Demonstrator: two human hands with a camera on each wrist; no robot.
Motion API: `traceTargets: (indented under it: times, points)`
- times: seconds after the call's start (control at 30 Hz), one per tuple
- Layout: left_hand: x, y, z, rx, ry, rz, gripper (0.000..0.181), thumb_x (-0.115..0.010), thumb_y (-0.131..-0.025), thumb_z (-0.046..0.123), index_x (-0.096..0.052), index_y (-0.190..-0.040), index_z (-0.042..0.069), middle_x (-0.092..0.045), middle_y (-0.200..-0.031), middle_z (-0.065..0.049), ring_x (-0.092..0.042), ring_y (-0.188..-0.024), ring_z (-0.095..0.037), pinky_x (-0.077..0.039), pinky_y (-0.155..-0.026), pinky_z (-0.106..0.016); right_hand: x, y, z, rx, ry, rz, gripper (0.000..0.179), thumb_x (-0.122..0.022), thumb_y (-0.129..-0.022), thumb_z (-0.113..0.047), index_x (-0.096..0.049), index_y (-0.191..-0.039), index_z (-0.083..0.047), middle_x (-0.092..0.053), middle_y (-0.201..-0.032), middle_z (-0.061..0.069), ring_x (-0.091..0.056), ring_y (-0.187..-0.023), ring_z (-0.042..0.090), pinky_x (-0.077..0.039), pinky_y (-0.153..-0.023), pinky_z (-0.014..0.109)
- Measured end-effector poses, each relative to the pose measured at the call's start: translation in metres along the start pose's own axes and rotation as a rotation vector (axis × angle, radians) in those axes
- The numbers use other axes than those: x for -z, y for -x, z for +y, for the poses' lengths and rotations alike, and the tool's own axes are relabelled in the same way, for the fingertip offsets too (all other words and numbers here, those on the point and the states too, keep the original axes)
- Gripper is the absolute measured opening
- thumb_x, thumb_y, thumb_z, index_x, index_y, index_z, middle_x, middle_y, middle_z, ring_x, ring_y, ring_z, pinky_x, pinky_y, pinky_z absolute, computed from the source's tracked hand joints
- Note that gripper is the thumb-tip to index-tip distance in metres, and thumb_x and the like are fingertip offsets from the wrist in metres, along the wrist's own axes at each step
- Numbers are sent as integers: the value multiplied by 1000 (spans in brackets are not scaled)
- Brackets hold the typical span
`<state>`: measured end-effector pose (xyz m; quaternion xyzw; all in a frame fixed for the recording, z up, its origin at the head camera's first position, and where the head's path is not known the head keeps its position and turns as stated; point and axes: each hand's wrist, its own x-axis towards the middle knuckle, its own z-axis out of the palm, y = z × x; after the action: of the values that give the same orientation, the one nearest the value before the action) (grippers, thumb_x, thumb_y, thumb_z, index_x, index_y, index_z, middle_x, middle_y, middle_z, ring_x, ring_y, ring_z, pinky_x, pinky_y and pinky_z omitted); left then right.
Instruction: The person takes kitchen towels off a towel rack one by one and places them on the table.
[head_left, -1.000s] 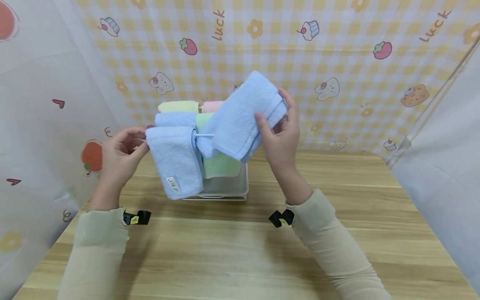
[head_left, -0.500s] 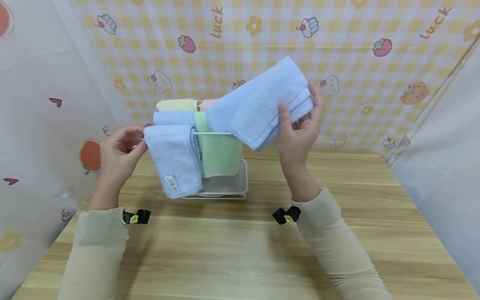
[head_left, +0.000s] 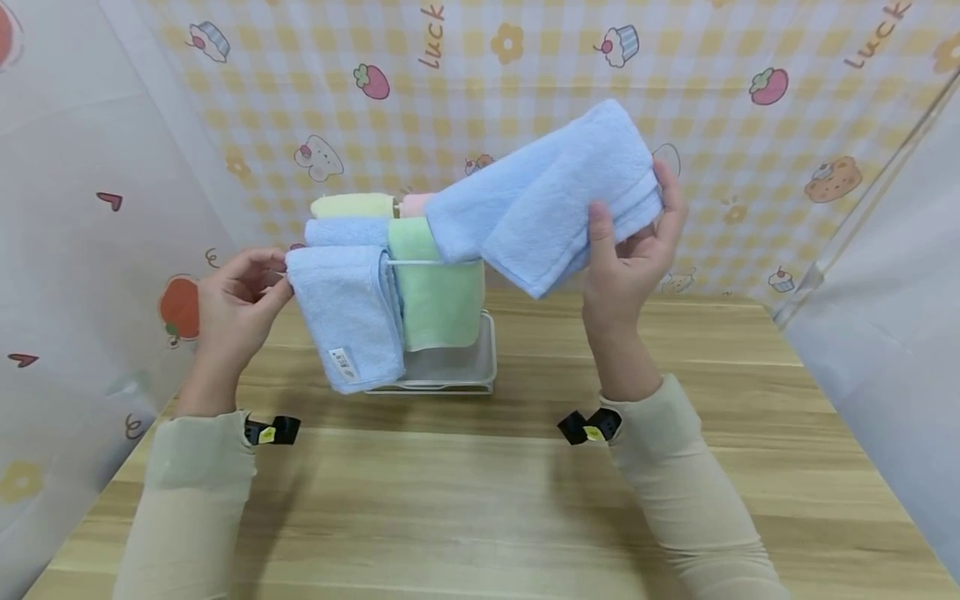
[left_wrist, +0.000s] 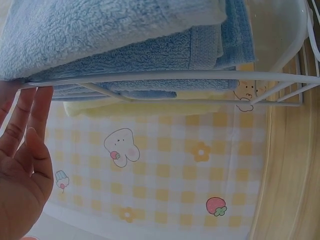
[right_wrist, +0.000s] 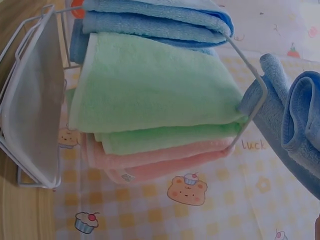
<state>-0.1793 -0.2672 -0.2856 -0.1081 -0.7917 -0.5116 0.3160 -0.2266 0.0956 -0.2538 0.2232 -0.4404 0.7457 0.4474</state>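
Note:
My right hand (head_left: 630, 258) holds a folded light blue towel (head_left: 562, 200) up at the right, thumb across its front. The towel's left end hangs beside the top bar of a white wire rack (head_left: 426, 263); whether they touch is unclear. At the rack's upper left corner my left hand (head_left: 236, 312) pinches the frame, beside a blue towel (head_left: 345, 308) with a white label draped there. In the left wrist view, the fingertips meet the white bar (left_wrist: 165, 76) just under that towel. A green towel (right_wrist: 150, 85) hangs beside the blue one.
Behind hang another blue towel (head_left: 347, 232), a yellow towel (head_left: 352, 205) and a pink towel (right_wrist: 165, 159). The rack's base carries a pale tray (head_left: 457, 367) on the wooden table (head_left: 465, 500). A patterned cloth (head_left: 525, 75) closes off the back.
My right hand has moved right and slightly up with the folded blue towel, away from the rack, uncovering more of the green towel and top bar. My left hand stays at the corner.

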Motion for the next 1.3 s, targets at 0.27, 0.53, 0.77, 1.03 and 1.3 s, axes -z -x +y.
traceTargets:
  times: [0.27,0.53,0.77,1.03,1.3]
  points:
    - [0,-2,1,-7,12,2,21,-65,-89,-7,-71,-106,2,-70,-95,19,-65,-75,1,-49,-61,-10,10,-8,-7,-92,-36,78,54,-63,-87,11,-44,-137,2,-60,-121,15,-62,-107,29,-56,-88,35]
    - [0,1,0,2,-11,5,20,-66,-90,-5,-71,-108,3,-70,-96,20,-65,-74,1,-49,-61,-10,22,-7,-7,-269,-107,111,51,-64,-83,17,-55,-129,-2,-63,-115,14,-63,-101,26,-55,-85,31]
    - [-1,2,0,-2,8,6,20,-66,-89,-6,-71,-107,2,-70,-94,19,-65,-74,0,-48,-60,-11,33,-4,-4,-285,-157,20,49,-59,-87,17,-55,-130,-6,-64,-114,10,-64,-97,20,-55,-82,29]
    - [-2,2,0,9,0,16,21,-66,-89,-6,-71,-107,3,-70,-94,19,-64,-74,0,-48,-60,-11,40,-10,-8,-285,-193,36,50,-56,-88,19,-54,-131,-6,-63,-115,10,-64,-99,20,-55,-80,28]
    - [-3,2,-1,3,-5,28,20,-66,-89,-6,-71,-106,3,-69,-92,20,-64,-73,0,-46,-58,-11,53,-9,-7,-306,-140,42,50,-58,-88,18,-56,-130,-8,-64,-110,8,-65,-94,19,-56,-75,27]
